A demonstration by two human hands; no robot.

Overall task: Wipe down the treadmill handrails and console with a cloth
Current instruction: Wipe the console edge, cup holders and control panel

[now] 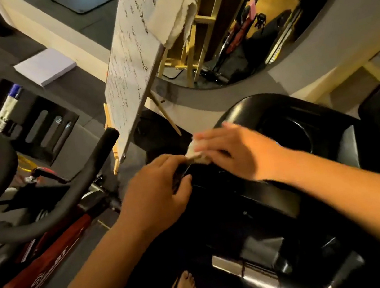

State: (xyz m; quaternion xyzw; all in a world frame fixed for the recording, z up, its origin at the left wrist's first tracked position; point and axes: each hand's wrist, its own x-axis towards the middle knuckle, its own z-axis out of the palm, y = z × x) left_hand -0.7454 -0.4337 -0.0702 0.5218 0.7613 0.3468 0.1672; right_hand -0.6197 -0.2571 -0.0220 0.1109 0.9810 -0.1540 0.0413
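The black treadmill console fills the lower right of the head view, glossy, with a round recess. My right hand lies flat on its left edge, pressing a small pale cloth against it. My left hand is just left of the cloth, fingertips pinching its near corner by the console's edge. A chrome bar of the treadmill shows low in the frame. The handrails are not clearly visible.
An exercise bike with a black looped handlebar and red frame stands close on the left. A whiteboard on a wooden easel leans just behind my hands, a towel draped over it. A mirror is behind. A bare foot shows below.
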